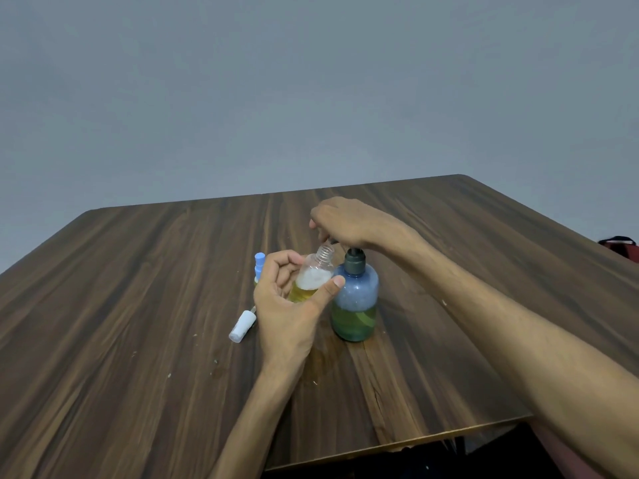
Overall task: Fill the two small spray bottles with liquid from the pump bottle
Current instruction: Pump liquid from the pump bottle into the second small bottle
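Observation:
My left hand (287, 305) grips a small clear spray bottle (313, 276), uncapped and tilted, part full of yellow liquid with foam on top. Its threaded neck sits just under the spout of the blue pump bottle (354, 299), which stands upright with greenish liquid in its lower third. My right hand (345, 221) lies on top of the dark pump head, palm down, fingers curled over the spout. A second small spray bottle (259, 266) with a blue top stands behind my left hand, mostly hidden. A white spray cap (242, 326) lies on the table to the left.
The dark wood table (138, 288) runs wide to the left and back. A wet patch (321, 361) shows on the wood in front of the pump bottle. A red and black object (620, 245) pokes in at the far right edge.

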